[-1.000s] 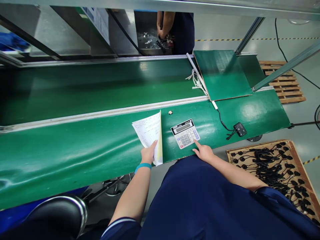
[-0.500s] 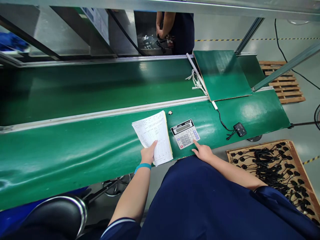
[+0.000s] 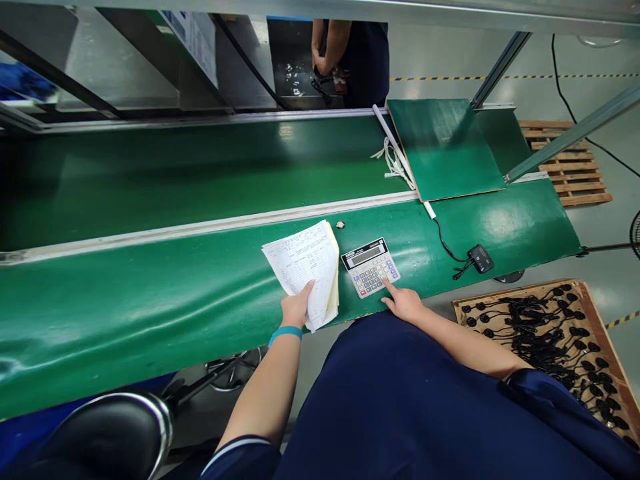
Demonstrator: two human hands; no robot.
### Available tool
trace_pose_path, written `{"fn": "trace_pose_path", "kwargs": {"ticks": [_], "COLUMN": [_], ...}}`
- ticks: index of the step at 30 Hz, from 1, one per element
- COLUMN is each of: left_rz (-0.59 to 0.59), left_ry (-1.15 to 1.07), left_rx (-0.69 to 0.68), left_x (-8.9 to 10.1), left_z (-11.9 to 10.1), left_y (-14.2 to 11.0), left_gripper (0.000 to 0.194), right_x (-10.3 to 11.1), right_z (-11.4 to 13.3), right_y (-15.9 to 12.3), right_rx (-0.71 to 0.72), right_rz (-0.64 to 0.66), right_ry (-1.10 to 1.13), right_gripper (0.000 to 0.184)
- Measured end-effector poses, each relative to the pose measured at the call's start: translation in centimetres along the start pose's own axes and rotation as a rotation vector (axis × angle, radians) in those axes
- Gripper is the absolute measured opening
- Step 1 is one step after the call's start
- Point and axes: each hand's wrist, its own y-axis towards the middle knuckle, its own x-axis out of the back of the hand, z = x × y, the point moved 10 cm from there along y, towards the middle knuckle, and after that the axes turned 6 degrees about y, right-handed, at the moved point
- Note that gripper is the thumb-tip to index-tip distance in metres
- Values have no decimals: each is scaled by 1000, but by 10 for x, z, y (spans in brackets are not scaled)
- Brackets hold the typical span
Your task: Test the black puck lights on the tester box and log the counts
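My left hand (image 3: pixel 296 309) grips the near edge of a stack of printed paper forms (image 3: pixel 303 261) with yellow copies under the white top sheet; the stack rests on the green table (image 3: pixel 150 300). Just right of the papers lies a grey calculator (image 3: pixel 371 267). My right hand (image 3: pixel 404 303) points its index finger at the calculator's lower right keys, the other fingers curled in. A teal band circles my left wrist.
A black adapter with cord (image 3: pixel 479 258) lies to the right on the table. A green board (image 3: pixel 444 148) and white cords (image 3: pixel 395 163) sit farther back. A wooden crate of black cables (image 3: pixel 550 333) stands at right. Another person (image 3: pixel 350 57) works beyond the conveyor.
The lifted top sheet folded back down over the stack, then its right edge rose slightly again. My right index finger shifted a little left on the calculator keys.
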Motion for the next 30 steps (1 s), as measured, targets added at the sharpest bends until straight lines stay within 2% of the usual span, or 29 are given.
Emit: {"fn": "trace_pose_path", "kwargs": {"ticks": [10,15,17,22,30], "left_rz": [6,4,5,9,11], "left_ry": [17,7,5,2,-3], "left_rx": [14,11,8,2,5], "left_x": [1,0,0,0,-1], "left_z": [1,2,2,4,3], "left_y": [2,3,4,6,5], "left_gripper": [60,59,58,60,59], "right_x": [1,-2,1,12,12], "right_z": [0,-1,0,12,26], "right_y": [2,3,3,2,14], "right_rx": [5,5,5,53,74], "right_rz": [-3,72,62,-9,3], "right_ry": [5,-28,-26,-5,-14], "right_gripper": [72,71,71,72,71]}}
